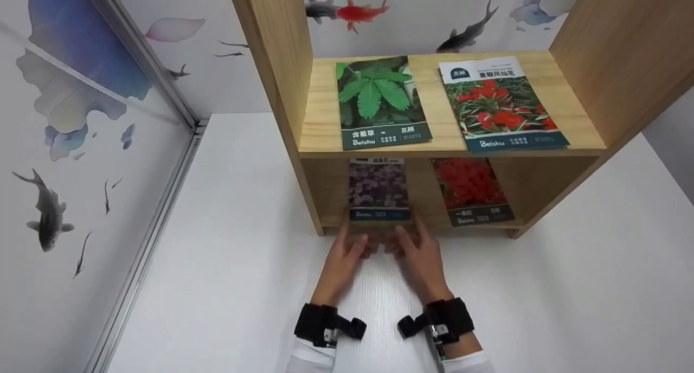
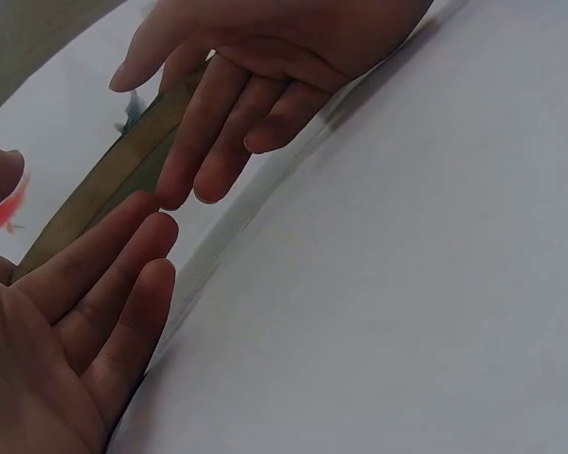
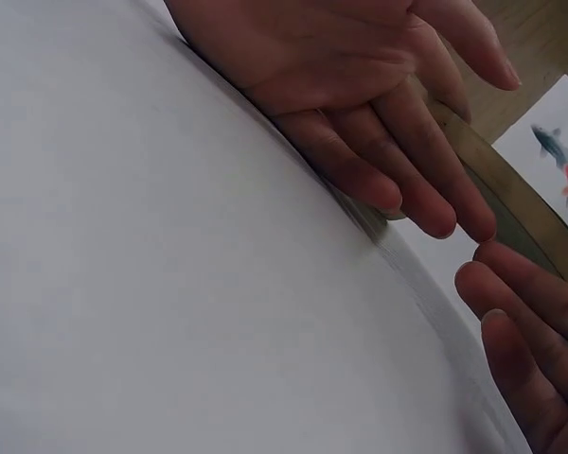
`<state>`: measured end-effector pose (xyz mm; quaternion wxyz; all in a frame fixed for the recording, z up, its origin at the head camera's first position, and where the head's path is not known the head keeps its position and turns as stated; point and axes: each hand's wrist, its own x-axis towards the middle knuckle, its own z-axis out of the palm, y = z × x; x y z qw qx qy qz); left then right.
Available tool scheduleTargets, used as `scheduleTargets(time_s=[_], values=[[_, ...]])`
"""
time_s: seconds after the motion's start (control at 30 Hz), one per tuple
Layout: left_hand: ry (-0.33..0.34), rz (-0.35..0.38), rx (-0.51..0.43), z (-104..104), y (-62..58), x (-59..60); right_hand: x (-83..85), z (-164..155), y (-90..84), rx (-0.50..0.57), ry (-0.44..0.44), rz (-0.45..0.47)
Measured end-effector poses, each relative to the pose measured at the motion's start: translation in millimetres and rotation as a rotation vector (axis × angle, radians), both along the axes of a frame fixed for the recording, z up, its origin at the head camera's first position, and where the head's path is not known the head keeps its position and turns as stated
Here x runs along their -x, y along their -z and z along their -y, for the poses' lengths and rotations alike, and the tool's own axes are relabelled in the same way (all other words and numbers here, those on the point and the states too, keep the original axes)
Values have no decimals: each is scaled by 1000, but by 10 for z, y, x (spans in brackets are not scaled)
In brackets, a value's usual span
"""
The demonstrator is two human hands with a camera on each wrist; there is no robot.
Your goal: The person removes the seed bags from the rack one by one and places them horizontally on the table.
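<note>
Resting side by side on the white counter (image 1: 569, 286), the left hand (image 1: 341, 264) and right hand (image 1: 420, 259) lie just in front of a wooden shelf (image 1: 450, 145) in the head view, fingers straight and pointed at the lower compartment, fingertips nearly meeting and gripping nothing. Just beyond them, the purple-flower seed packet (image 1: 378, 190) lies flat in that compartment, its near edge at the shelf's front lip; whether any fingertip touches it cannot be told from here. A red-flower packet (image 1: 471, 191) lies beside it to the right. On the board above lie a green-leaf packet (image 1: 379, 99) and a red-bloom packet (image 1: 499, 104) (both printed "Beishu"). Black wrist straps (image 1: 325, 324) circle both forearms, and painted fish decorate the walls (image 1: 49, 210).

From the left wrist, the left hand (image 2: 66, 331) shows an open palm, fingers extended toward the right hand (image 2: 256, 85), tips almost touching above the counter (image 2: 407, 284), the shelf's wooden edge (image 2: 123, 180) behind them.

From the right wrist, the right hand (image 3: 360, 85) spreads relaxed fingers low over the counter (image 3: 151, 284), while the left hand's fingertips (image 3: 525, 322) enter at lower right.
</note>
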<state>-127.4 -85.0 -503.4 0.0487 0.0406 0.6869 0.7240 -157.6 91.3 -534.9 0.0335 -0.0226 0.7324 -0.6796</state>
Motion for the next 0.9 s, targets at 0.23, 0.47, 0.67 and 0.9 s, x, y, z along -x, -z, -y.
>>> scheduleTargets(time_s=[0.23, 0.47, 0.67, 0.9], values=[[-95, -3, -26, -29, 20, 2, -5, 24, 21, 54, -5, 21], [-152, -47, 20, -59, 9, 8, 23, 25, 24, 104, -8, 27], [-228, -58, -15, -63, -3, 12, 1, -6, 8, 110, 24, 41], [-263, -36, -125, -16, 44, -7, -33, -48, 30, 90, 138, 53]])
